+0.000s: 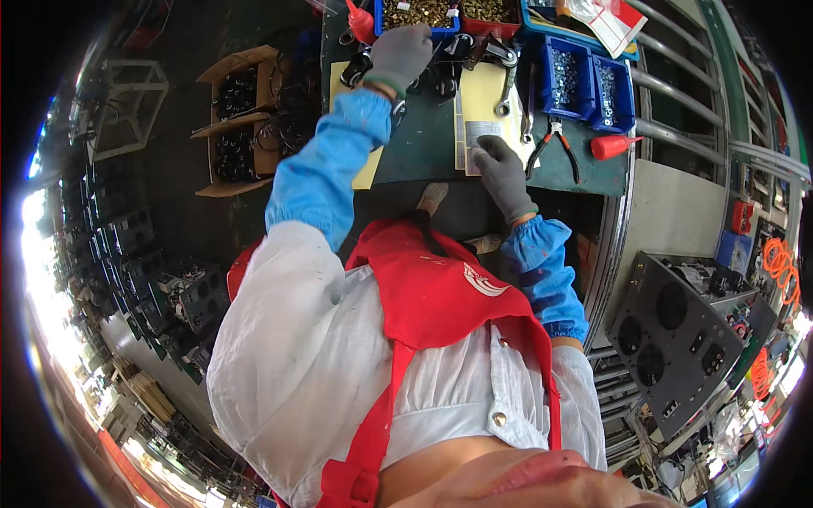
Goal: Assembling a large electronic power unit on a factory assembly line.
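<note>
My left hand (401, 57), in a grey glove, reaches to the far side of the green workbench (406, 161). Its fingers curl down over black metal parts (446, 74), just short of a blue bin (456, 25) of brass-coloured fasteners; what they hold is hidden. Close to the bench's front edge is my right hand (506, 179), also gloved, with bent fingers over a small printed sheet (474, 135) on yellow paper (483, 93). Whether it grips the sheet I cannot make out. Right of it lie a wrench (506, 95) and pliers with black-and-red handles (555, 146).
Two blue bins (566, 106) of silvery fasteners stand at the bench's right, beside a red squeeze bottle (611, 146). Another red bottle (360, 23) is at the back left. Open cartons (238, 152) of black parts stand left of the bench. A black equipment panel (677, 347) sits at right.
</note>
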### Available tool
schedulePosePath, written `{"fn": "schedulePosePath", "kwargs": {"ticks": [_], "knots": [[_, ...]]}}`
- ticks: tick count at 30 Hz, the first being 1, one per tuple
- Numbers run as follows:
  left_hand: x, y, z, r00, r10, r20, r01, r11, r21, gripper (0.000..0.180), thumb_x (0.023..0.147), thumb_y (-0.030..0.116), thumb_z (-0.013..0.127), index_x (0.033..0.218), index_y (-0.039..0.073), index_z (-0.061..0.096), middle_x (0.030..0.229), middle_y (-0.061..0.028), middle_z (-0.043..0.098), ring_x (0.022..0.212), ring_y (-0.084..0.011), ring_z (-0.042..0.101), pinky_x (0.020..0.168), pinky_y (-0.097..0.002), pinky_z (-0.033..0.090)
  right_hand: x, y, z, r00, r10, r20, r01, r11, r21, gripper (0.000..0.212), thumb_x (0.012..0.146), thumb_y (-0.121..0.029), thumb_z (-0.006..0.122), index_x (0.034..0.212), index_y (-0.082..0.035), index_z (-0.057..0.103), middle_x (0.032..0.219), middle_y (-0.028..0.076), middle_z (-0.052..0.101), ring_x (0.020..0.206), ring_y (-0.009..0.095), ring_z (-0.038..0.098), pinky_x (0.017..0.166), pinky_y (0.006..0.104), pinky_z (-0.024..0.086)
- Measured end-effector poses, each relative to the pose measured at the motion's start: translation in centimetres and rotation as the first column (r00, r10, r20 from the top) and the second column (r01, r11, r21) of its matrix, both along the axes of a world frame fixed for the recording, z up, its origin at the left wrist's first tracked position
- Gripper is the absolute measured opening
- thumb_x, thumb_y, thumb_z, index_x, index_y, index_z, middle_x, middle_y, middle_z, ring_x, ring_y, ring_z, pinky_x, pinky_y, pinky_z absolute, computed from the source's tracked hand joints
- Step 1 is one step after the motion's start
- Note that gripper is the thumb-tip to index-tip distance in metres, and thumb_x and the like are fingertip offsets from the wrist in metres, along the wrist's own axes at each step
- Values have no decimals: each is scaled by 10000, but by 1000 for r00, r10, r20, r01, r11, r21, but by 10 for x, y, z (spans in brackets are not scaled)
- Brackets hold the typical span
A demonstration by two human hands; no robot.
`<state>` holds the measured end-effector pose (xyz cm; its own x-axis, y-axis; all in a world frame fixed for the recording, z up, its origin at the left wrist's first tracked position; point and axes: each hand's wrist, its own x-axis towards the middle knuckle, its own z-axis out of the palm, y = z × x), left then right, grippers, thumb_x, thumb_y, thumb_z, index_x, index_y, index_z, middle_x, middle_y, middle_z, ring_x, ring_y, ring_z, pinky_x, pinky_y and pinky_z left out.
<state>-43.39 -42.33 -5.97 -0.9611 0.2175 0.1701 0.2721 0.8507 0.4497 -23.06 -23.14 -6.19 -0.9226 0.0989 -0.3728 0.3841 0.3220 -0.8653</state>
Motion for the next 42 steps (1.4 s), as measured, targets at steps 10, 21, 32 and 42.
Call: {"fn": "schedulePosePath", "kwargs": {"ticks": [10, 21, 32, 42], "knots": [[-51, 33, -33, 926, -129, 354, 296, 829, -474, 295, 807, 225, 576, 1027, 78, 706, 1036, -175, 686, 980, -362, 659, 813, -503, 527, 27, 13, -19, 991, -133, 4, 133, 991, -29, 306, 878, -205, 606, 1090, 16, 626, 850, 80, 649, 779, 150, 606, 719, 277, 481], [42, 14, 79, 954, -219, 204, 105, 883, 458, 299, 830, 318, 643, 937, 42, 681, 778, -92, 679, 676, -206, 665, 594, -315, 518, 35, 39, 16, 945, -326, 13, 317, 907, -277, 281, 957, -200, 518, 1116, 8, 619, 804, 9, 582, 723, 80, 523, 665, 221, 432], [186, 51, -41, 917, -374, 141, 348, 921, 176, 302, 879, 314, 592, 1062, 80, 647, 1032, -52, 658, 875, -209, 626, 745, -359, 521, 22, 43, 11, 977, -106, 186, 111, 994, -17, 332, 812, -181, 542, 1023, 37, 677, 744, 141, 672, 687, 195, 642, 652, 305, 492], [203, 59, -46, 816, -540, 205, 577, 783, -231, 459, 784, 244, 631, 1216, 92, 591, 1312, -63, 548, 1099, -212, 527, 870, -367, 431, 7, 40, -33, 951, -60, 303, 10, 986, 164, 293, 794, -218, 555, 902, 7, 707, 735, 220, 659, 744, 351, 663, 704, 417, 513]]}}
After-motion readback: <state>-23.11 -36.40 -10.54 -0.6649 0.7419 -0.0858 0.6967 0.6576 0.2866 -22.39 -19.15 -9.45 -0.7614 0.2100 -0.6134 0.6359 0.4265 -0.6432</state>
